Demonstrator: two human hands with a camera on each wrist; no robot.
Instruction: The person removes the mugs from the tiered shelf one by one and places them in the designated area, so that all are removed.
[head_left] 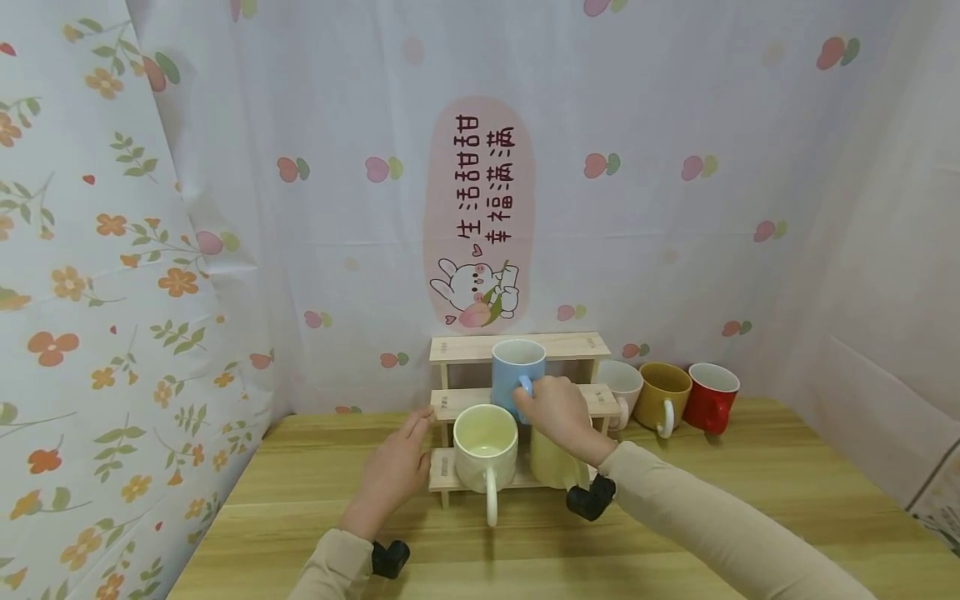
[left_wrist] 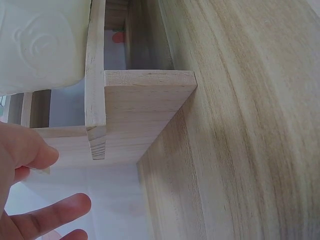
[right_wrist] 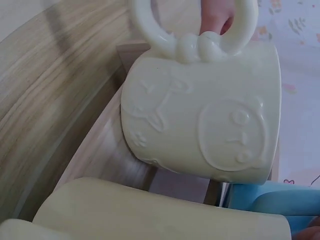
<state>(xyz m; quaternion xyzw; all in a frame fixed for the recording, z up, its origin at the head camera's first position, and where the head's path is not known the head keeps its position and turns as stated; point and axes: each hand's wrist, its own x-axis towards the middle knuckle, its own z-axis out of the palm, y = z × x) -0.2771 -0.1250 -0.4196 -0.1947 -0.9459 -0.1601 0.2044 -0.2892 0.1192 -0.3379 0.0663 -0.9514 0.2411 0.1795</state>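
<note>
Right hand (head_left: 557, 415) grips blue mug (head_left: 510, 380) behind pale mugs (head_left: 474, 468).

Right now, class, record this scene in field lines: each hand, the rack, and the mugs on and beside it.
Left hand: fingertips at the left end of the rack
Right hand: holds the blue mug by its handle
Rack: wooden, three tiers
Bottom tier: left yellow mug; right yellow mug, partly hidden
Blue mug's base: hidden
On table, right of rack: pale mug, mustard mug, red mug
</note>
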